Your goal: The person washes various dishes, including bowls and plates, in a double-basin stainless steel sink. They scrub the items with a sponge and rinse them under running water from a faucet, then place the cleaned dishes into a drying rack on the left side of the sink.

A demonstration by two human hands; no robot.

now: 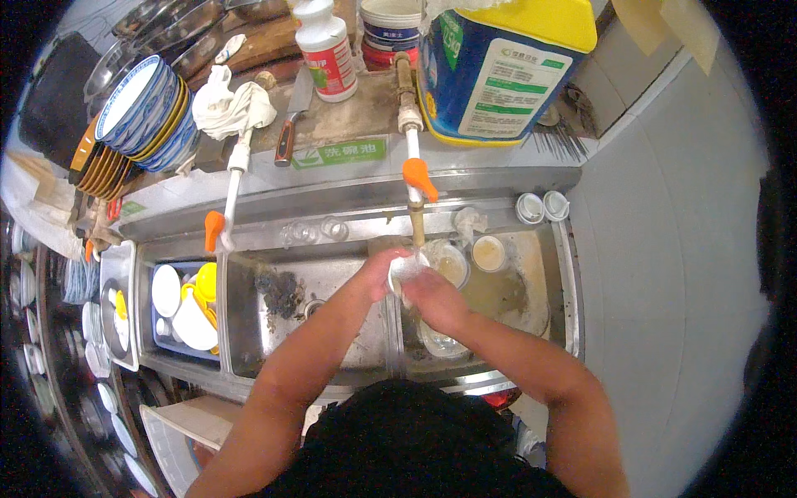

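Observation:
Between both hands a small white bowl (403,269) is held under the spout of the right-hand tap (417,227), above the divider of a steel sink. My left hand (381,272) grips the bowl's left side. My right hand (439,302) is closed on its lower right side; its fingertips are blurred, and I cannot tell whether they also hold a cloth. Just right of the hands, a bowl of cloudy liquid (451,266) and a smaller white bowl (489,253) sit in the right basin's murky water (498,292). A clear dish (443,342) lies nearer to me.
Dark food scraps (280,292) lie in the middle basin. Dishes fill a blue tub (187,348) at left. Clear glasses (335,229) and two white cups (530,208) line the back ledge. Behind stand a kitchen knife (286,137), stacked bowls (146,118) and a large blue container (461,81).

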